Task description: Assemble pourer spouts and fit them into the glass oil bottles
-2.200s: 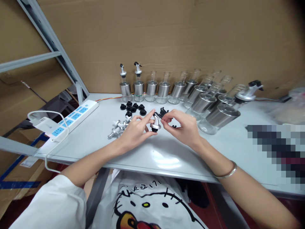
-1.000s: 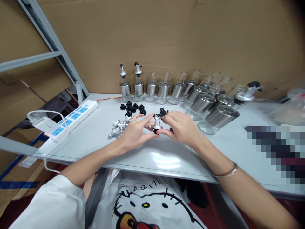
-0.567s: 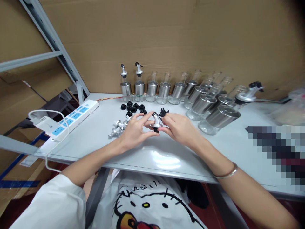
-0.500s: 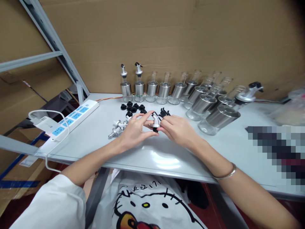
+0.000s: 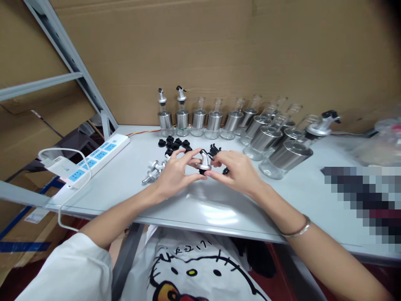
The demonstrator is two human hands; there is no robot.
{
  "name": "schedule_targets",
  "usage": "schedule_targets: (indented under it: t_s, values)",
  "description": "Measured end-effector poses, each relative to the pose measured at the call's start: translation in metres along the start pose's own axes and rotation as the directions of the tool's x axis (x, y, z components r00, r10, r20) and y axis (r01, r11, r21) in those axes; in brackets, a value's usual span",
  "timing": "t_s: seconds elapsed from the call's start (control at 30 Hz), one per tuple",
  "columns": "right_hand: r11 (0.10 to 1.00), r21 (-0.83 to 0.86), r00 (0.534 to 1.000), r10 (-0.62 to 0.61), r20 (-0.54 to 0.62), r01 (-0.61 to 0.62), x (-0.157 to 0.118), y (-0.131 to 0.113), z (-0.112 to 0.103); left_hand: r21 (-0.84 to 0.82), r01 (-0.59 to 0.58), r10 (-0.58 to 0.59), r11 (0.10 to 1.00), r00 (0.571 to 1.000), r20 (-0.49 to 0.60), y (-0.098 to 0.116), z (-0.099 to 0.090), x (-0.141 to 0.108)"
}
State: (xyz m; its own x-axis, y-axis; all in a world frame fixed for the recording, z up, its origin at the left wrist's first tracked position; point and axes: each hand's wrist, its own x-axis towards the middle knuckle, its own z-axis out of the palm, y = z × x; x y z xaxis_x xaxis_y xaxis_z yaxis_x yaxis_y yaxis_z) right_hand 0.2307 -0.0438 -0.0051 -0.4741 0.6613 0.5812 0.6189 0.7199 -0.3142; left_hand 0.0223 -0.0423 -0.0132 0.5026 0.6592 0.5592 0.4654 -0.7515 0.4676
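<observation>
Small assembly workshop, by appearance.
Grey bench (image 5: 119, 179) carries many alike steel-sleeved glass bottles (image 5: 215, 121), separate heaps of black stoppers (image 5: 174, 146) and silver spouts (image 5: 156, 166), white power strip (image 5: 96, 162); bare metal frame (image 5: 61, 47) at left; plain cardboard (image 5: 203, 50) behind.

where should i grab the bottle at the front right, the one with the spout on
Probably best by its steel sleeve, coming from the near right: the sleeve is broad and straight-sided, the bottle narrows above toward the spout, and other bottles crowd its left.
</observation>
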Motion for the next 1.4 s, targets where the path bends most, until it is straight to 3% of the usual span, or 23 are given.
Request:
schedule_targets:
  t_s: [0.1,0.23,0.37,0.47,0.57,0.63,0.7,0.77,0.87,0.97,1.23,1.4]
  values:
    - [0.937,0.298,0.981,0.151,0.121,-0.181,0.003,-0.005,0.000,0.044,-0.104,0.105,0.994,0.994,-0.025,0.001,0.001,-0.001]
    - [0.711,0.627,0.947,0.208,0.245,-0.318,0.004,-0.009,0.003,0.110,-0.136,0.140,0.985,0.990,-0.035,0.002,0.003,-0.001]
    - [0.552,0.749,0.929,0.264,0.261,-0.367,0.002,-0.013,0.009,0.180,-0.112,0.110,0.977,0.994,0.020,0.001,0.002,0.003]
    - [0.561,0.749,0.929,0.308,0.206,-0.352,0.003,-0.015,0.010,0.159,-0.152,0.122,0.976,0.976,0.183,-0.005,-0.005,0.011]
    - [0.537,0.772,0.915,0.379,0.138,-0.339,0.006,-0.016,0.007,0.007,-0.035,0.033,0.999,0.979,0.202,-0.022,-0.012,0.029]
    - [0.453,0.817,0.893,0.422,0.155,-0.356,0.008,-0.016,0.004,-0.118,0.130,-0.121,0.984,0.989,0.083,-0.040,-0.015,0.049]
    - [0.400,0.837,0.879,0.442,0.181,-0.373,0.009,-0.015,0.002,-0.234,0.256,-0.264,0.938,0.964,-0.002,-0.059,-0.015,0.075]
    - [0.428,0.821,0.880,0.441,0.176,-0.379,0.010,-0.013,0.000,-0.262,0.342,-0.352,0.902,0.936,0.009,-0.075,-0.013,0.103]
    - [0.496,0.781,0.889,0.429,0.160,-0.380,0.009,-0.010,-0.002,-0.229,0.364,-0.370,0.903,0.929,0.018,-0.088,-0.005,0.140]
    - [0.489,0.780,0.875,0.461,0.148,-0.390,0.009,-0.010,-0.004,-0.181,0.357,-0.359,0.916,0.933,0.021,-0.090,0.005,0.162]
    - [0.531,0.784,0.878,0.478,0.037,-0.322,0.010,-0.008,-0.005,0.040,0.258,-0.259,0.965,0.966,0.008,-0.091,0.025,0.168]
    - [0.516,0.813,0.840,0.539,-0.064,-0.269,0.009,-0.003,-0.004,0.138,0.256,-0.258,0.957,0.966,-0.004,-0.083,0.026,0.164]
